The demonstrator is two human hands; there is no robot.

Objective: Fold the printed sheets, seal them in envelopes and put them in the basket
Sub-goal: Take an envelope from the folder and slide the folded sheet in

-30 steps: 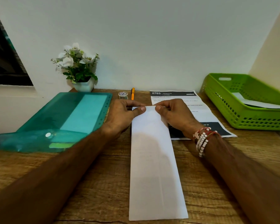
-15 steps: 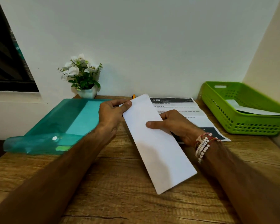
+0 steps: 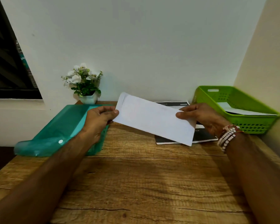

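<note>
I hold a long white envelope (image 3: 152,118) in the air above the wooden table (image 3: 144,183), turned sideways and sloping down to the right. My left hand (image 3: 99,118) pinches its left end, thumb on top. My right hand (image 3: 200,117) pinches its right end. Under the envelope a printed sheet (image 3: 200,136) with dark blocks lies flat on the table, partly hidden. The green basket (image 3: 242,125) stands at the right, holding a white envelope (image 3: 242,110).
A teal plastic folder (image 3: 55,135) lies on the table's left side, overhanging the edge. A small white pot of white flowers (image 3: 86,86) stands against the back wall. Walls close the back and the right side.
Both hands lifted the envelope off the table and turned it from lengthwise to sideways. My right hand moved from its middle to its right end. The view tilted up.
</note>
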